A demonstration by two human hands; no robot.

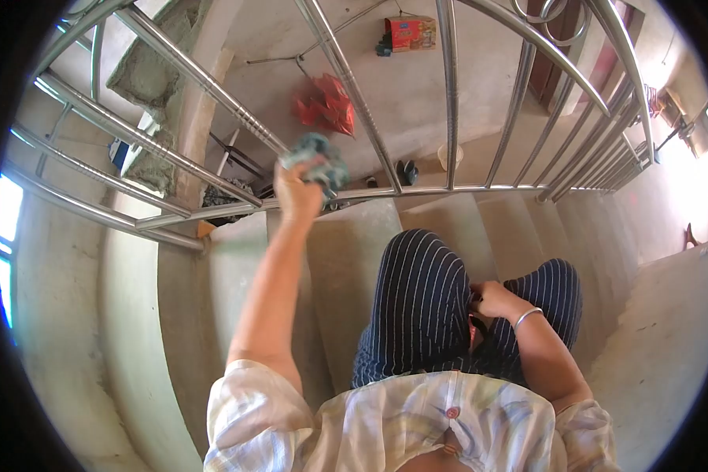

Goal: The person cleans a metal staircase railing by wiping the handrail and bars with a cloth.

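Observation:
My left hand (295, 193) is closed on a crumpled blue-green cloth (320, 161), which presses against a shiny metal bar of the stair railing (370, 132) near its lower rail. My right hand (495, 301), with a silver bangle on the wrist, rests between my knees against the dark striped trousers (421, 307). Its fingers are curled, and what they hold, if anything, is hidden. A small red and black item (473, 334) shows just below that hand, between the legs.
Concrete stairs (354, 252) run beneath my legs beside the railing. Beyond the bars hang a red bag (326, 106) and a red box (411, 35). Dark shoes (407, 172) and a pale bucket (450, 156) stand on the floor below. A plastered wall (63, 315) rises at the left.

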